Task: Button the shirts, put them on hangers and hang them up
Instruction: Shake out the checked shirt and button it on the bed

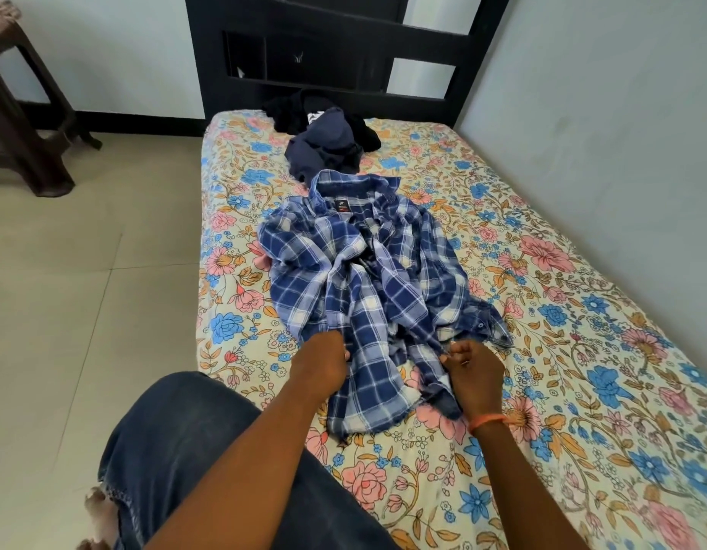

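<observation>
Blue plaid shirt [367, 287] lies crumpled mid-bed [582, 351], collar toward the headboard, still unbuttoned. My left hand [322, 361] and right hand [472, 367] each pinch its hem near the bed's near edge. Next I'd judge: pull it flat, line up the plackets.

A shirt [367, 279] in navy blue, pale blue and white plaid lies on a bed sheet [562, 351] of cream cloth printed with pink and blue flowers, orange-brown leaves and thin dark vines. Inside the shirt's collar sits a small black label with a red strip. Beyond it lie a plain navy garment [324, 148] and a black garment [288, 113] showing a patch of white print. The headboard [328, 45] is black. The walls [582, 113] are pale grey-blue, with a black skirting strip. The floor [86, 271] is beige tile. A stool [22, 113] is dark brown. The person's jeans [177, 450] are faded blue denim, and an orange band [487, 421] circles one wrist.
</observation>
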`<action>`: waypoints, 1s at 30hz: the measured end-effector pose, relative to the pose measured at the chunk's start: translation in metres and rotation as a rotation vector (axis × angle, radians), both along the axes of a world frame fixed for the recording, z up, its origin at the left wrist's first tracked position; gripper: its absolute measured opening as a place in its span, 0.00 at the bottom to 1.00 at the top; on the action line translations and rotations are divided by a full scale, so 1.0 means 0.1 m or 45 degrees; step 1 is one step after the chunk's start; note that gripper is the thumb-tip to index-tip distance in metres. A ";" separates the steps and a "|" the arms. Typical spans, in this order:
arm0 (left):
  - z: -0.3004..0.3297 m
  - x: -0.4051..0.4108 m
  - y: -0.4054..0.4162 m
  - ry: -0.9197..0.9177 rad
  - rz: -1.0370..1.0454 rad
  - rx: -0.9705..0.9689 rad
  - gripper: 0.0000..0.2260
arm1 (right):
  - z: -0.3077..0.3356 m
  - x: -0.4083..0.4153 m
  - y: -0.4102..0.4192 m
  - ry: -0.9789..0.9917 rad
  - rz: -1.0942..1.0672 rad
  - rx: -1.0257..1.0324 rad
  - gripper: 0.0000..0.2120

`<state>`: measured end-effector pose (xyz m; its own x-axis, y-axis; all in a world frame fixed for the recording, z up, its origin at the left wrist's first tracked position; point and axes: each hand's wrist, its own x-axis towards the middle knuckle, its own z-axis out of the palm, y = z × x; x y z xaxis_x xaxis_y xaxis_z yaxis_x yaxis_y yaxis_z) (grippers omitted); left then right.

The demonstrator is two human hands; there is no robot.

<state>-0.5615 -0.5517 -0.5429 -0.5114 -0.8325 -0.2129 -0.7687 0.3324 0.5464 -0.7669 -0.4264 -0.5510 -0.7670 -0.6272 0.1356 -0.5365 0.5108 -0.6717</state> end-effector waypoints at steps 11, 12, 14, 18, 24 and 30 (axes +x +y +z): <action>0.07 0.00 0.03 0.002 0.014 0.025 0.03 | 0.12 -0.58 0.09 0.154 -0.256 0.170 0.05; 0.08 0.00 0.04 0.007 0.010 0.023 0.02 | 0.14 -0.57 0.11 0.280 -0.275 0.223 0.05; 0.08 -0.01 0.04 0.014 0.001 0.022 0.01 | 0.17 -0.46 0.10 0.592 -0.211 0.089 0.09; 0.10 -0.02 0.04 0.038 -0.007 0.037 0.02 | 0.21 -0.01 -0.02 0.633 0.429 -0.091 0.05; 0.04 0.01 0.03 0.049 -0.041 0.052 0.04 | -0.06 -0.01 -0.20 0.371 0.370 0.312 0.12; 0.06 -0.02 0.04 0.024 -0.070 0.032 0.03 | 0.06 -0.29 0.00 0.066 0.321 0.096 0.06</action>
<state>-0.5631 -0.5474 -0.5364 -0.5604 -0.7975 -0.2234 -0.7392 0.3599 0.5692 -0.7955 -0.4260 -0.5446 -0.5786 -0.8073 0.1160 -0.6856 0.4044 -0.6053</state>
